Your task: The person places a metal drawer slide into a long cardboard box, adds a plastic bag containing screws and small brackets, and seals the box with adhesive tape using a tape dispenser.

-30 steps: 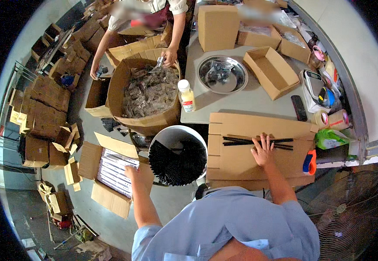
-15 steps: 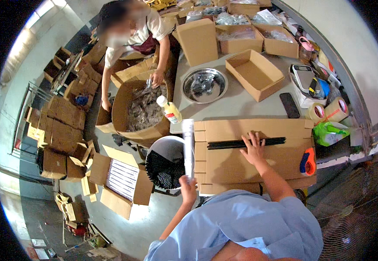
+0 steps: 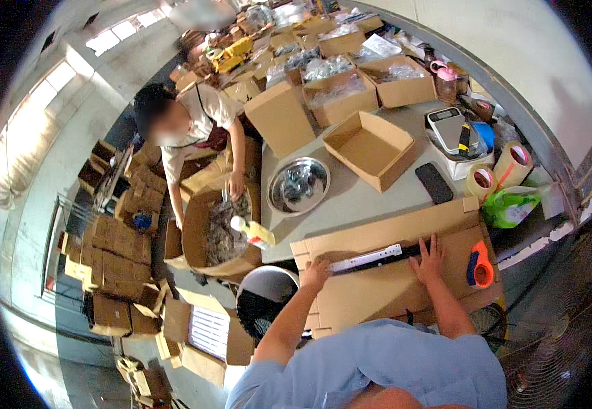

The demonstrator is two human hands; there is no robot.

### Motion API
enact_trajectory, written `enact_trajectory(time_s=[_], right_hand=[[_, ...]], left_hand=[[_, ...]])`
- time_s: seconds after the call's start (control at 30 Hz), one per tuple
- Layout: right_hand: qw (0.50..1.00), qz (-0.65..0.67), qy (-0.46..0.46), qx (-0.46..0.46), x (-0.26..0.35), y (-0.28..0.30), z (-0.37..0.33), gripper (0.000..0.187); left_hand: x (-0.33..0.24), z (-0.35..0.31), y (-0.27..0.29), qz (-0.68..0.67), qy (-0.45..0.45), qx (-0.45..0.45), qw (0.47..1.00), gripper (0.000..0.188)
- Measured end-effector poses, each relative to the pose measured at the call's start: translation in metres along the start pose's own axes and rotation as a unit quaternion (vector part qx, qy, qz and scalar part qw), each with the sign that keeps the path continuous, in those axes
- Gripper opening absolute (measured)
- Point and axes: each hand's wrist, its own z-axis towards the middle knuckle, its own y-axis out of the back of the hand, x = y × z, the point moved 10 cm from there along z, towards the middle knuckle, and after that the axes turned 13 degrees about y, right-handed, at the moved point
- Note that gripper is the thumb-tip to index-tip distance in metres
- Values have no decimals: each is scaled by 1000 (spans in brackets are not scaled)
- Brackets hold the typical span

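Head view: left hand (image 3: 316, 274) has its fingers curled around the left end of a metal rail (image 3: 365, 258); right hand (image 3: 430, 262) is open, fingers spread flat just past the rail's other end. Rail lies right of the left grip, along black strips (image 3: 408, 253) on the cardboard sheet (image 3: 384, 293). Bucket (image 3: 269, 271) just left of that grip, tape cutter (image 3: 480, 266) right of the open hand. Step looks like lining rail up with strips; next move likely calls for both ends steady, edges even.
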Motion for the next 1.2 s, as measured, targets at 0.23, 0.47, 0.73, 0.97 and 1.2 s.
enact_trajectory(time_s=[0.23,0.47,0.73,0.97,1.2], right_hand=[[998,54,-25,-22,-7,-5,9,71],[996,54,-21,-73,-2,59,-3,61],[938,16,-297,-178,-139,51,-130,33],[980,70,11,-188,-43,99,-22,16],[955,108,252,-116,109,115,132,14]], left_hand=[[-2,-1,2,-31,-70,-31,997,43],[22,-7,18,-113,6,-134,985,58],[40,-42,-3,-286,9,-208,935,49],[32,-35,19,-304,15,-208,930,41],[43,-36,11,-301,17,-248,921,40]])
